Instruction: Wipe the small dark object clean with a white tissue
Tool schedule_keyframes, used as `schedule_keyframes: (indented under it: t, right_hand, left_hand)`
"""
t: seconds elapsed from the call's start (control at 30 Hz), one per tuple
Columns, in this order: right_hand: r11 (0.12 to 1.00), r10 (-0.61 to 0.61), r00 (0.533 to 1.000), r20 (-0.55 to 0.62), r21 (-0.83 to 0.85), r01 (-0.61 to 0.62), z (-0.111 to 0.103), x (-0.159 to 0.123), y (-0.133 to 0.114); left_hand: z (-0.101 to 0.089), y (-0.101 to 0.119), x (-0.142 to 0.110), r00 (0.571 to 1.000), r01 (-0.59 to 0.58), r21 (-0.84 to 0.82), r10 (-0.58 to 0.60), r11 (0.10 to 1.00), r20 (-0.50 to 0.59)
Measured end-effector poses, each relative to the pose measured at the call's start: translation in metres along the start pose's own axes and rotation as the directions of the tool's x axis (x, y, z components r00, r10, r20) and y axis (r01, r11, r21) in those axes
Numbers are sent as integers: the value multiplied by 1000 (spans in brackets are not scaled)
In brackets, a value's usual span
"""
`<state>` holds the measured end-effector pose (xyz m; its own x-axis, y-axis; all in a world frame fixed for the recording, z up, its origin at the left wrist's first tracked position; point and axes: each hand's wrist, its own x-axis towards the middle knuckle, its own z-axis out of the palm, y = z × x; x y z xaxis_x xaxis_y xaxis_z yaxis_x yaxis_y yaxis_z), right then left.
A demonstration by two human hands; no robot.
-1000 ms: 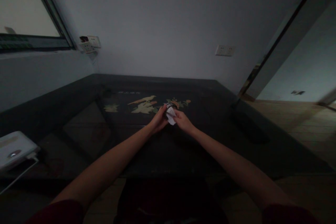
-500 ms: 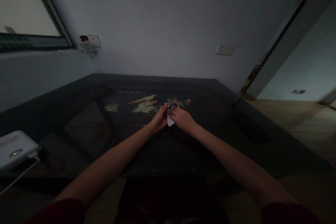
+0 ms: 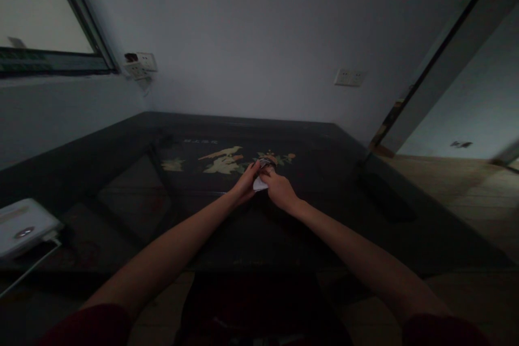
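Both hands meet above the middle of the dark glass tabletop (image 3: 251, 238). My left hand (image 3: 245, 184) is closed around a small dark object with shiny, pale streaks (image 3: 266, 162); its kind cannot be made out in the dim light. A white piece of cloth or tissue (image 3: 260, 184) hangs between the hands, its lower end sticking out below the fingers. My right hand (image 3: 281, 190) is closed with its fingers pinching the white piece against the dark object. The fingers hide most of both things.
A white box-shaped device (image 3: 28, 224) with a cable stands at the left table edge. A dark flat object (image 3: 387, 197) lies toward the right. Bird and flower pictures (image 3: 223, 162) decorate the tabletop. Wall sockets (image 3: 349, 78) sit behind the table.
My right hand has turned, its fingers curling in closer around the dark object. The white piece's loose end has shifted slightly left and spread wider. My left hand has hardly moved.
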<state>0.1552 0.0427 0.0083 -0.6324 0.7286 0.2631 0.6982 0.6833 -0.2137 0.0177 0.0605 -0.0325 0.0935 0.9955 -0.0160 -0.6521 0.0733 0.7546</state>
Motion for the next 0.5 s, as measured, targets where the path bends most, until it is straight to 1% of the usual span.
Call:
schedule_keyframes:
  t: [0.07,0.13,0.2,0.27,0.33,0.37,0.4,0.43,0.5]
  right_hand:
    - [989,3,999,-42,148,3,2,2,3]
    - [942,9,994,-106,333,27,6,6,7]
    - [850,27,990,-141,525,52,11,10,12]
    - [722,71,987,-142,690,48,14,13,15]
    - [621,110,984,-140,783,42,16,15,16]
    - [605,114,982,-148,794,50,16,14,16]
    - [621,99,982,-162,781,66,15,14,15]
    - [665,67,982,-175,741,87,14,12,14]
    - [798,-18,985,-169,592,116,11,9,12]
  left_hand:
    - [0,0,0,1000,-12,-1,12,1000,11]
    - [1,1,-1,1000,-13,-13,13,1000,15]
    - [3,1,-2,1000,-12,-22,12,1000,18]
    - [5,2,-5,1000,-9,-26,10,1000,29]
    - [7,3,-6,999,-3,-32,5,999,42]
    - [7,3,-6,999,1,-38,1,999,45]
    - [6,3,-7,999,6,-45,-4,999,44]
    - [6,4,-6,999,10,-51,-8,999,38]
    - [5,4,-5,1000,19,-60,-19,998,12]
